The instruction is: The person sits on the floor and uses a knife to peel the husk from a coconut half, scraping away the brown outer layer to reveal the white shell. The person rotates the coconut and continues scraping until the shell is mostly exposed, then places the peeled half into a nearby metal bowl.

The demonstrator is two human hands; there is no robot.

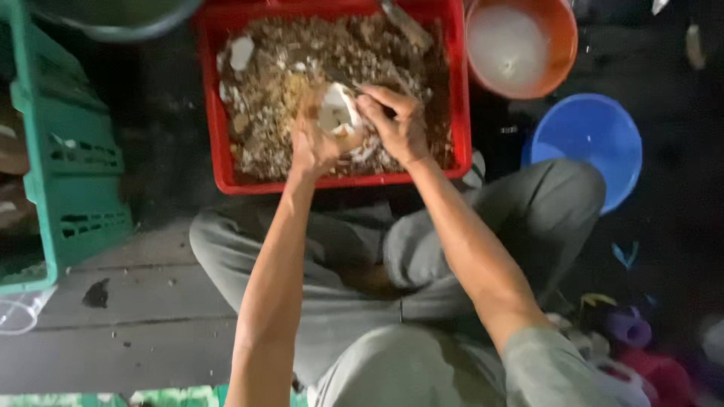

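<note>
Knees (354, 249) nearest, person sits cross-legged on the floor. Both forearms run far toward the red crate (213, 113). Left hand (317, 143) cups a white shell piece (338, 113), gripped. Right hand (396, 124) touches it from the right, fingers pinched on a thin dark tool, blurred. Crate rim just near of hands. Orange bucket (558, 45) and blue lid (588, 143) right, green crate (75, 151) left.

dim light — grey plank floor (128, 301), dark ground (679, 218) beyond.

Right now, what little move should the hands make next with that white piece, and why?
Probably keep scraping: the left hand cups the white piece over the red tub, and the right hand presses a thin tool into it, so scraps would fall inside.
</note>
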